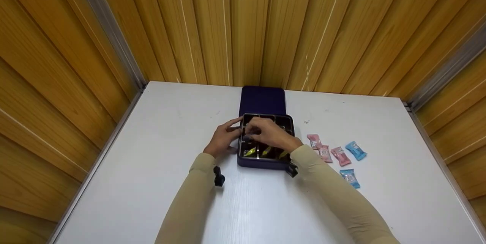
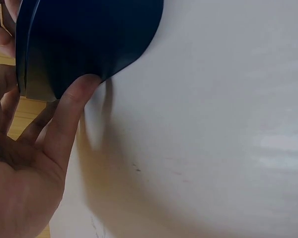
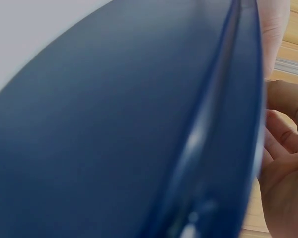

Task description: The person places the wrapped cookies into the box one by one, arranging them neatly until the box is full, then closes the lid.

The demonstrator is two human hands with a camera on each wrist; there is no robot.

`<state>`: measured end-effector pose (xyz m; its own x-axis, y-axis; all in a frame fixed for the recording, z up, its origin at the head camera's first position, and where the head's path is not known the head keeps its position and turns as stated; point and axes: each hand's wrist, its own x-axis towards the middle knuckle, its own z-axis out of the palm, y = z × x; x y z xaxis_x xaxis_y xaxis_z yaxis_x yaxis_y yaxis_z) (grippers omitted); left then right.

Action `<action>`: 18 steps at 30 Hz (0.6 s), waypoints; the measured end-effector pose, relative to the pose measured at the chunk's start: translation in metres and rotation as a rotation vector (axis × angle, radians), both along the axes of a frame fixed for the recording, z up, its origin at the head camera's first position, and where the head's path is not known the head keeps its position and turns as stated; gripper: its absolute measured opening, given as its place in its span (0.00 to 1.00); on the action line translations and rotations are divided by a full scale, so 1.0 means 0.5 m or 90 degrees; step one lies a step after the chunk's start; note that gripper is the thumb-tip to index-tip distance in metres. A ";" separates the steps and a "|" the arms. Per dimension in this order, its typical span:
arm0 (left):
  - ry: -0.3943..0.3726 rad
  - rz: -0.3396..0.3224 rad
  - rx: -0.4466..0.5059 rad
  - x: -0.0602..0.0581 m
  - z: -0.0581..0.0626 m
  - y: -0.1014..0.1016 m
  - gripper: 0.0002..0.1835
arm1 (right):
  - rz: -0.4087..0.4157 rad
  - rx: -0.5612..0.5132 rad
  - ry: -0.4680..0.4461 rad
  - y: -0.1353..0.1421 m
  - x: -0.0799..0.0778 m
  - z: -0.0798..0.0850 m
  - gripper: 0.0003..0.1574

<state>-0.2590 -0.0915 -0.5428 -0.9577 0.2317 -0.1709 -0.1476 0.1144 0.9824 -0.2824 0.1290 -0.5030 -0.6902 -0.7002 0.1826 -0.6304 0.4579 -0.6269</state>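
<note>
A dark blue box (image 1: 262, 163) with a grid of compartments stands unfolded, its lid (image 1: 262, 99) lying behind it. Yellow-green wrapped candies (image 1: 250, 152) lie in the front compartments. My left hand (image 1: 223, 137) holds the box's left side; in the left wrist view its thumb (image 2: 74, 96) presses the outer wall. My right hand (image 1: 270, 132) reaches over the box with bent fingers, down at a left compartment. A small bluish bit, seemingly a candy (image 1: 248, 137), shows at its fingertips. In the right wrist view the box wall hides the tips of my right hand (image 3: 288, 158).
On the white table (image 1: 163, 130), right of the box, lie several wrapped candies: pink candies (image 1: 341, 156) and blue candies (image 1: 356, 150). Wood-patterned panels (image 1: 250, 27) rise behind the table and on both sides. Each wrist wears a black camera mount (image 1: 218, 177).
</note>
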 end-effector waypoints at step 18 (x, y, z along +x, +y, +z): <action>0.021 0.019 -0.010 0.004 0.001 0.005 0.30 | -0.030 -0.057 0.004 0.042 0.035 0.009 0.16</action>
<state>-0.2572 -0.0891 -0.5422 -0.9694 0.2003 -0.1418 -0.1180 0.1259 0.9850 -0.2650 0.1500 -0.4987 -0.7209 -0.6472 0.2478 -0.6135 0.4295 -0.6627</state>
